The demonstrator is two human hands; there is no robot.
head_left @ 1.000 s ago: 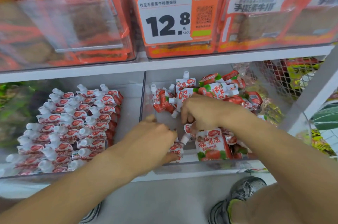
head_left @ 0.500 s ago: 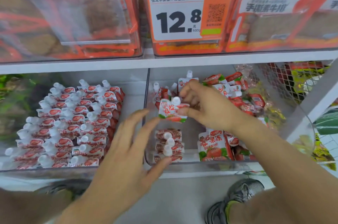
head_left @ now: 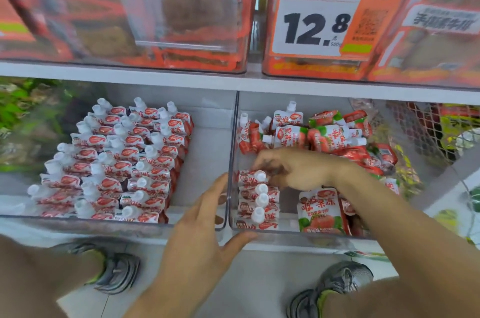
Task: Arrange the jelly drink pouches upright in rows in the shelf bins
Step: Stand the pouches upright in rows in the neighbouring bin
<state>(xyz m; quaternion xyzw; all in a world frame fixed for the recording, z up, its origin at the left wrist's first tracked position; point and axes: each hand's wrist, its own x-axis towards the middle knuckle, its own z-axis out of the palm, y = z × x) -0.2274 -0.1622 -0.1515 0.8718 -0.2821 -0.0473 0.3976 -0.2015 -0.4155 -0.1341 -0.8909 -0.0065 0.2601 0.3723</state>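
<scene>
The right hand (head_left: 293, 169) is reaching into the right bin (head_left: 233, 161), its curled fingers pinching the newest pouch (head_left: 250, 177) at the back of a short row (head_left: 257, 203) along the bin's left wall. The left hand (head_left: 205, 226) is hovering spread and holding nothing, thumb near the bin's front lip. That pouch is standing with its long axis roughly vertical, white cap pointing up toward the camera, label facing forward. The risk, as I judge it, is toppling: these soft pouches are leaning on each other with nothing behind, so a careless release could be tipping the row backward, or the wrist could be dragging loose pouches (head_left: 332, 136) from the jumbled pile into it.
</scene>
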